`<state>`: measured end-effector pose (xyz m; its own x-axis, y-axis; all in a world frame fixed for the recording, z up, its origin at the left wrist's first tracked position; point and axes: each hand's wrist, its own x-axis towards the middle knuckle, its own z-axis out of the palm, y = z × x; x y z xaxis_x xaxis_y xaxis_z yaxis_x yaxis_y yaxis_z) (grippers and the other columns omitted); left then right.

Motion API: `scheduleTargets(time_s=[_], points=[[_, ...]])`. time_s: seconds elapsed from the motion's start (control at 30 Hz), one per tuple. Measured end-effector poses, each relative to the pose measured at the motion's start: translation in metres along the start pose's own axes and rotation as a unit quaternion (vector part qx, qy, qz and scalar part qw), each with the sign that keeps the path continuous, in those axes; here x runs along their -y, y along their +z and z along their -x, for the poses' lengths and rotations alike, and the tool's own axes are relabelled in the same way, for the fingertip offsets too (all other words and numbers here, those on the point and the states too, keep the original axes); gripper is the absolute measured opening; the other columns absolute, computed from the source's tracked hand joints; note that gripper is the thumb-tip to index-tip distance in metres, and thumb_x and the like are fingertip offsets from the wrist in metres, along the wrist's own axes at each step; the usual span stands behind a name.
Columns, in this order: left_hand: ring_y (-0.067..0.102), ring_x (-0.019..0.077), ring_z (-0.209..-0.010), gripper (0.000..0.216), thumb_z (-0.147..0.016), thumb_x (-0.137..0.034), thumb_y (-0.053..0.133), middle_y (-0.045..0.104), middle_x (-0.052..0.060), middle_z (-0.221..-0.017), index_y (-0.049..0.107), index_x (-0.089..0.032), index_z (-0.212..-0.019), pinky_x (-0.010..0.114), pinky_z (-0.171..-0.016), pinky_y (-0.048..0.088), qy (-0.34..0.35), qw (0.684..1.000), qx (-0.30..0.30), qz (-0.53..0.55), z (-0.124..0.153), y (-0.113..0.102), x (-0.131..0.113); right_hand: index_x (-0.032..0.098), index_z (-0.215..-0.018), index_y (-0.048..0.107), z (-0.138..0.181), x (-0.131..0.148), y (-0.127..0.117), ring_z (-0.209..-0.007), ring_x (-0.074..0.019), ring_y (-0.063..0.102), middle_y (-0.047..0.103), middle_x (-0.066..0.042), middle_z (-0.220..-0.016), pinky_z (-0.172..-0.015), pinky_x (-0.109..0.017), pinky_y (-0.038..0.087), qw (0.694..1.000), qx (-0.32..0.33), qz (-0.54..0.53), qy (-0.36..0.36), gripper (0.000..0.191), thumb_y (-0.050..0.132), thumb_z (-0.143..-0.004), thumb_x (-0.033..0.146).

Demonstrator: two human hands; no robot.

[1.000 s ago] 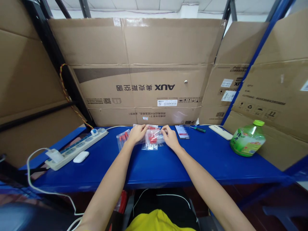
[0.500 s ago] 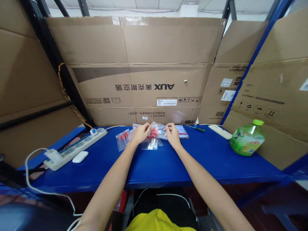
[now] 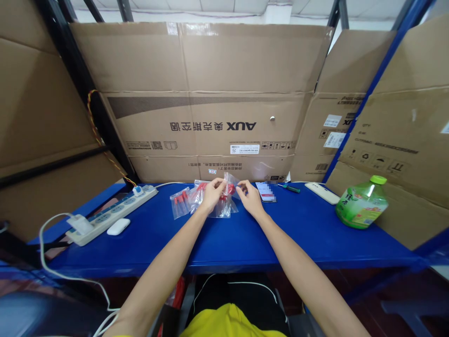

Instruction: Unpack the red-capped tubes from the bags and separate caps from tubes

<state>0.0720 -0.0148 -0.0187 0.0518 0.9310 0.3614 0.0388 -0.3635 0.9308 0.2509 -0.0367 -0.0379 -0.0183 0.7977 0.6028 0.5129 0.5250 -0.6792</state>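
Between my two hands a small clear plastic bag point(image 3: 230, 179) with red pieces in it is held up above the blue table. My left hand point(image 3: 213, 193) pinches the bag's left side. On its right edge are the closed fingers of my right hand point(image 3: 248, 193). Below and left of them, more clear bags with red pieces lie on the table, partly hidden by my left hand. The leftmost bag point(image 3: 181, 204) shows several red pieces. What exactly the red pieces are is too small to tell.
A phone point(image 3: 266, 192) and a green-handled screwdriver point(image 3: 289, 188) lie right of my hands. Farther right are a white flat device point(image 3: 322, 193) and a green bottle point(image 3: 362, 203). A power strip point(image 3: 114, 216) and a white earphone case point(image 3: 118, 227) are at left. Cardboard walls point(image 3: 210, 61) enclose the table.
The held bag has turned from lying slanted to more upright. My left hand has moved slightly right, closer to my right hand. The other bags stay in place.
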Motion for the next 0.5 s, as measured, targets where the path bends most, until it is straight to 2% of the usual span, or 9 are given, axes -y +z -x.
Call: scheduleTargets(time_s=[0.13,0.33,0.5], points=[[0.051,0.0100,-0.056,0.045,-0.076,-0.060,0.079,0.058,-0.002,-0.070,0.066,-0.019,-0.088,0.022,-0.051,0.042,-0.031,0.997,0.058,0.041,0.0038,0.0030,-0.0013,0.024,-0.101,0.060,0.0026,0.0071,0.0049,-0.069,-0.0169,0.057,0.063,0.001,-0.078,-0.069,-0.029,0.047,0.997,0.052,-0.058,-0.019,0.027,0.062,-0.093,0.050],[0.061,0.0109,-0.064,0.046,-0.077,-0.059,0.080,0.064,0.000,-0.076,0.064,-0.018,-0.090,0.022,-0.058,0.048,-0.082,0.982,0.147,0.087,0.0070,0.0019,-0.0004,0.025,-0.095,0.057,0.0029,0.0048,0.0027,-0.067,-0.0161,0.054,0.058,0.003,-0.075,-0.066,-0.028,0.045,0.998,0.038,-0.041,0.000,0.031,0.069,-0.086,0.052],[0.061,0.0124,-0.061,0.046,-0.085,-0.063,0.071,0.062,0.000,-0.069,0.060,-0.019,-0.087,0.023,-0.056,0.045,-0.051,0.986,0.145,0.067,0.0071,0.0072,0.0038,0.024,-0.088,0.059,0.0006,0.0050,-0.0007,-0.072,-0.0169,0.056,0.060,0.001,-0.078,-0.071,-0.029,0.045,0.999,0.031,-0.029,-0.026,0.024,0.063,-0.092,0.048]])
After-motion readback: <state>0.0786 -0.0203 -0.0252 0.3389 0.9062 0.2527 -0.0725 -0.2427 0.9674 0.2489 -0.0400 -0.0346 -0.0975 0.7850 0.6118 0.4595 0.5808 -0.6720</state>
